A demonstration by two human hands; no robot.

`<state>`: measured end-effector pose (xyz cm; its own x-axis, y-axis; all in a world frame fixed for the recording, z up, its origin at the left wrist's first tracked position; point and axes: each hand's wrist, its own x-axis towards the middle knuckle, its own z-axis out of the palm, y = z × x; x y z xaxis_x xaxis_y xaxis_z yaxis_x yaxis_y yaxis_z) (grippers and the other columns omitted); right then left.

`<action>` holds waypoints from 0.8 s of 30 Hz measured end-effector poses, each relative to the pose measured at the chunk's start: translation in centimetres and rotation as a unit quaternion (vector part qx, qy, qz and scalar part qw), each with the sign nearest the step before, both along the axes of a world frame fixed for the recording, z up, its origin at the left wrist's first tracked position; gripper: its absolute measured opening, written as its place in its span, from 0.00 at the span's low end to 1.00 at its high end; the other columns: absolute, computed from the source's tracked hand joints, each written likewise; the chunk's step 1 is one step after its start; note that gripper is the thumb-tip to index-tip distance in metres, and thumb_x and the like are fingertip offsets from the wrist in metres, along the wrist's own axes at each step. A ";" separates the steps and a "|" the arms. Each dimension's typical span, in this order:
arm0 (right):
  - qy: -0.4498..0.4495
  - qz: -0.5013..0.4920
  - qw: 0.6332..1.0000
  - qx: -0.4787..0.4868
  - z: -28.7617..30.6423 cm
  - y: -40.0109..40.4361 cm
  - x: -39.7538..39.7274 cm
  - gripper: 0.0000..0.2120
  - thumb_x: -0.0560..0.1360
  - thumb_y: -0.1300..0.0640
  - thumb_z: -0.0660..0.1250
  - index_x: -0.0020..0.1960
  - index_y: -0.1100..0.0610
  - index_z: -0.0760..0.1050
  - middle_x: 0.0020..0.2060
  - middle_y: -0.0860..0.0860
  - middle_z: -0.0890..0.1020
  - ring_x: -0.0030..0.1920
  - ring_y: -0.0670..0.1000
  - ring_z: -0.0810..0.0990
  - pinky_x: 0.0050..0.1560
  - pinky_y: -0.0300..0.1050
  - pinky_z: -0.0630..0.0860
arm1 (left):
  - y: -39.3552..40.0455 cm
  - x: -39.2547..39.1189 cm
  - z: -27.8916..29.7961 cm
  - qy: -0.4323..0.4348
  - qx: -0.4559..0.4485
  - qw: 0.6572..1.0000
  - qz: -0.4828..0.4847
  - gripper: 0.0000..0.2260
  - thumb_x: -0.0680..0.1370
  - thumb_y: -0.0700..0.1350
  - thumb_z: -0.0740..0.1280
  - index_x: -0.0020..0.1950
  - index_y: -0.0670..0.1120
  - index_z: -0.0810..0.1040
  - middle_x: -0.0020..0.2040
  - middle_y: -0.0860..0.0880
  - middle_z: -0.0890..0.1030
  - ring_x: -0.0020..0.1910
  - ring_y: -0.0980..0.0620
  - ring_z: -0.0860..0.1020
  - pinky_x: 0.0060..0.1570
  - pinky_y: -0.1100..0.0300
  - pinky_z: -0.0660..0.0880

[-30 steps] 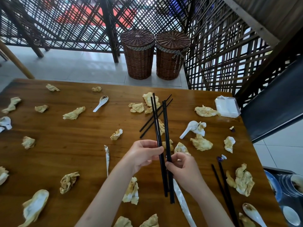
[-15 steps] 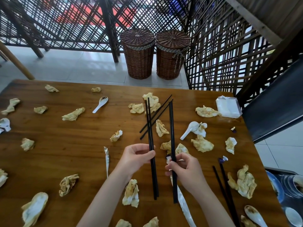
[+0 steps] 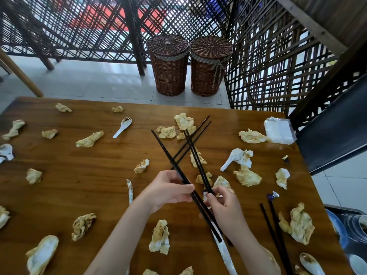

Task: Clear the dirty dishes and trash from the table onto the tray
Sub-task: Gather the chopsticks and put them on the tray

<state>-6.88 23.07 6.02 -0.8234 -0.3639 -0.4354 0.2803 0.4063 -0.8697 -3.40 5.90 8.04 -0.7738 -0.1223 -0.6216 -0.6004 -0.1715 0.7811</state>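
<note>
- The left hand (image 3: 168,188) pinches one pair of black chopsticks (image 3: 170,157), tips pointing to 11 o'clock; the right hand (image 3: 222,205) pinches a second pair (image 3: 195,155), tips toward 12.
- The two pairs cross just beside the fingers; I judge that gathering them into one hand could let a stick slip out and drop onto the desk (image 3: 83,175).
- Their raised tips hang over another crossed pair (image 3: 195,133) at 12 o'clock and could knock it.
- The tray (image 3: 349,225) sits at 4 o'clock, off the desk edge; swinging long sticks there risks sweeping the napkin (image 3: 299,225) or the spoon (image 3: 309,262).
- Soiled napkins and a second spoon (image 3: 122,127) at 10 o'clock await clearing.
</note>
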 end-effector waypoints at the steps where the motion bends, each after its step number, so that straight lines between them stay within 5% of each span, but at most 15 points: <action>1: -0.008 0.001 1.000 -0.007 0.0 -0.1 0.0 0.03 0.79 0.59 0.61 0.47 0.54 0.73 0.37 0.53 0.83 0.35 0.51 0.84 0.33 0.42 0.80 | 0.1 -0.1 0.1 0.004 -0.006 1.000 -0.011 0.12 0.70 0.39 0.74 0.51 0.40 0.77 0.44 0.45 0.85 0.45 0.47 0.84 0.48 0.55 0.80; 6: -0.027 0.007 0.999 -0.015 -0.1 -0.3 0.1 0.03 0.79 0.59 0.60 0.50 0.55 0.73 0.40 0.54 0.83 0.37 0.49 0.84 0.30 0.42 0.79 | 0.4 -0.4 0.0 0.012 -0.047 0.998 -0.027 0.09 0.71 0.40 0.74 0.49 0.41 0.79 0.43 0.46 0.85 0.44 0.50 0.84 0.49 0.55 0.80; 15: 0.050 0.025 0.998 0.034 -1.1 -0.2 0.2 0.06 0.80 0.56 0.58 0.45 0.50 0.71 0.31 0.52 0.78 0.26 0.46 0.76 0.27 0.37 0.72 | 1.0 -0.6 0.2 0.038 -0.124 0.990 -0.048 0.04 0.69 0.43 0.75 0.42 0.48 0.83 0.39 0.52 0.84 0.41 0.53 0.83 0.43 0.59 0.81; 21: 0.089 0.039 0.994 0.050 -1.7 0.1 0.4 0.07 0.80 0.57 0.58 0.45 0.48 0.71 0.35 0.55 0.79 0.34 0.57 0.78 0.33 0.47 0.74 | -0.1 -0.4 0.4 0.041 -0.054 0.996 0.051 0.10 0.74 0.49 0.69 0.52 0.47 0.81 0.49 0.47 0.82 0.37 0.55 0.80 0.47 0.56 0.80; 24: 0.090 0.056 0.993 0.052 -1.8 0.2 0.5 0.07 0.80 0.57 0.58 0.46 0.48 0.71 0.34 0.51 0.79 0.32 0.50 0.78 0.31 0.41 0.73 | -0.5 -0.6 0.3 0.043 -0.055 0.992 0.103 0.09 0.76 0.48 0.67 0.51 0.45 0.81 0.49 0.44 0.82 0.35 0.54 0.80 0.43 0.58 0.79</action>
<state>-6.39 23.28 4.25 -0.8484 -0.4180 -0.3248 0.0721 0.5166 -0.8532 -3.99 5.42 8.37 -0.7751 -0.3465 -0.5283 -0.4914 -0.1950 0.8488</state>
